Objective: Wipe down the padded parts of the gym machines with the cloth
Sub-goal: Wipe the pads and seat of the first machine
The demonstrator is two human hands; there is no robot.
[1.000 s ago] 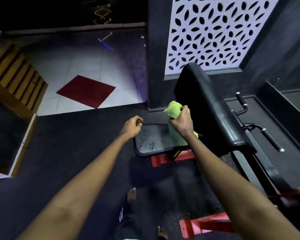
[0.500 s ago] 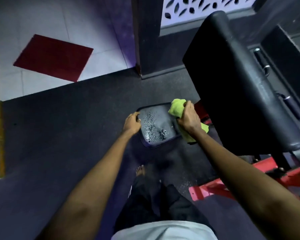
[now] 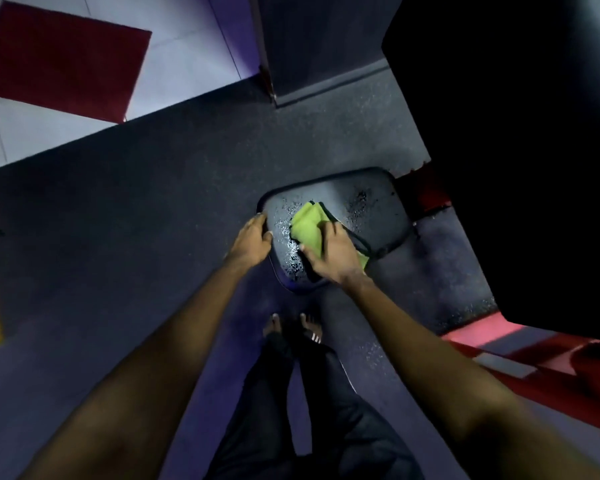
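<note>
A black padded seat (image 3: 361,202) of the gym machine lies below me, speckled with wet droplets. My right hand (image 3: 333,252) presses a folded lime-green cloth (image 3: 307,226) flat on the seat's near left part. My left hand (image 3: 253,239) grips the seat's left edge, fingers curled over the rim. The machine's large black back pad (image 3: 516,150) rises dark at the right, its surface hard to make out.
The machine's red frame (image 3: 551,368) runs along the floor at the lower right. My bare feet (image 3: 291,327) stand on dark rubber flooring just before the seat. A red mat (image 3: 59,60) lies on white tiles at the upper left. A dark wall corner (image 3: 312,43) stands beyond.
My head has tilted further down over the seat. My right hand has slid the cloth from the seat's right edge onto its middle-left. My left hand stays on the seat's left edge.
</note>
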